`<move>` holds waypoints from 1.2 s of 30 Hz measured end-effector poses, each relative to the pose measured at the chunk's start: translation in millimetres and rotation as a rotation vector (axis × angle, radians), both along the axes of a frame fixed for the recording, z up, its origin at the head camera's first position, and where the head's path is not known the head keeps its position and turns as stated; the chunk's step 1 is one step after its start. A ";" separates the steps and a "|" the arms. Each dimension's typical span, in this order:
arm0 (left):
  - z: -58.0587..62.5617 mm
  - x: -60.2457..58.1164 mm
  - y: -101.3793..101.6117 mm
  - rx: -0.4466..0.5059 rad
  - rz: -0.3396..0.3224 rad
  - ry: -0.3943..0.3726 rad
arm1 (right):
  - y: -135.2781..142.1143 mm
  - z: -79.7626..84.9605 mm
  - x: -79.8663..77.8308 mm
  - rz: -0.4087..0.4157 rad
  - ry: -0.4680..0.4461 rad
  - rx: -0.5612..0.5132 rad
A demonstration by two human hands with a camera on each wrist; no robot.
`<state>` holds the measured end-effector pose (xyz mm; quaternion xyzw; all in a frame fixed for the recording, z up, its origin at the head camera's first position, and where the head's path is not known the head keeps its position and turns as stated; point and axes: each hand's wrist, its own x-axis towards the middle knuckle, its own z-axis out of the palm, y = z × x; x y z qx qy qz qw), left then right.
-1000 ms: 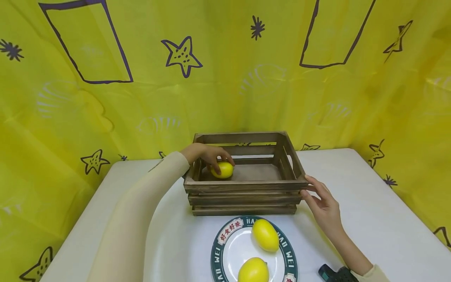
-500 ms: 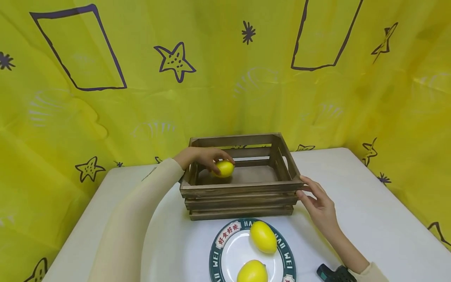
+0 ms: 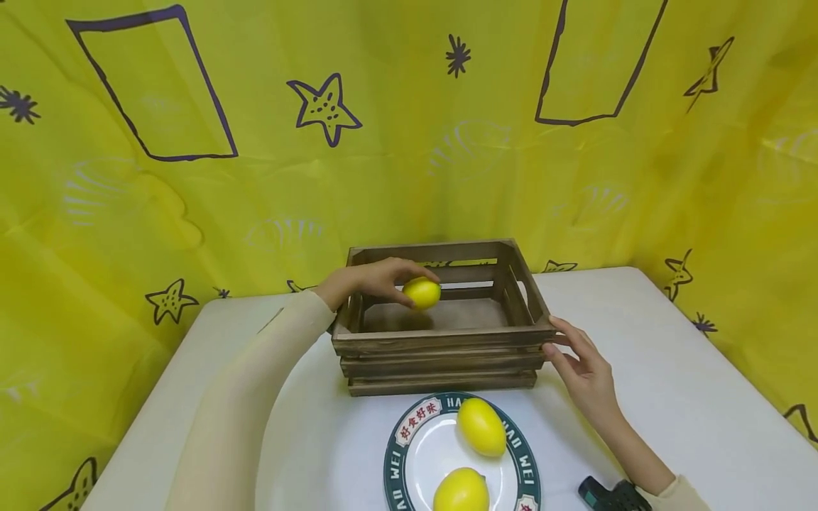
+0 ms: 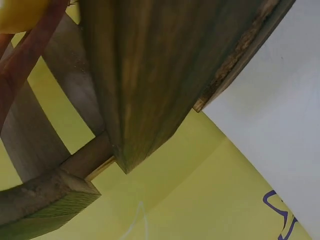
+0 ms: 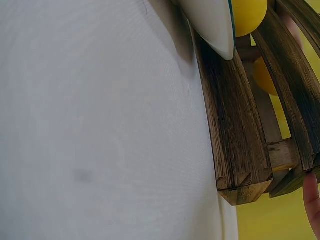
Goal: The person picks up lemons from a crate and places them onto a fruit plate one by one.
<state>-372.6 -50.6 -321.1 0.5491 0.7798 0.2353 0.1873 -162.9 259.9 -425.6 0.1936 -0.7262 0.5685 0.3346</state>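
Note:
A brown slatted wooden crate [image 3: 441, 341] stands on the white table. Inside its left half, my left hand [image 3: 383, 279] pinches a lemon [image 3: 424, 292] between thumb and fingers, raised above the crate floor. Part of that lemon [image 4: 20, 15] shows at the top left corner of the left wrist view. My right hand [image 3: 584, 376] grips the crate's front right corner, thumb below the top slat and fingers at its end. In the right wrist view one fingertip [image 5: 312, 200] touches the end of a slat.
In front of the crate lies a white plate with a green lettered rim [image 3: 395, 465]. Two more lemons, one farther back [image 3: 481, 427] and one nearer [image 3: 461, 490], rest on it. A yellow patterned curtain [image 3: 396, 191] hangs behind the table [image 3: 307, 440].
My left hand has lifted the lemon from the crate floor and shifted it a little to the right. The right hand keeps its place at the crate's corner.

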 end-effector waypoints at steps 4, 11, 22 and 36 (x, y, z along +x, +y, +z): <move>1.6 7.6 -2.6 0.061 0.011 0.006 | -0.5 -0.2 -1.5 0.037 0.000 -0.038; 5.6 19.1 -2.3 0.122 0.026 -0.023 | 1.1 1.2 -2.6 0.065 0.004 -0.070; 5.9 40.5 -7.6 0.215 0.045 0.029 | -0.6 2.0 -0.2 0.009 -0.024 -0.039; 3.7 73.1 -8.7 0.419 0.172 -0.006 | -0.5 1.5 0.3 0.007 -0.031 -0.040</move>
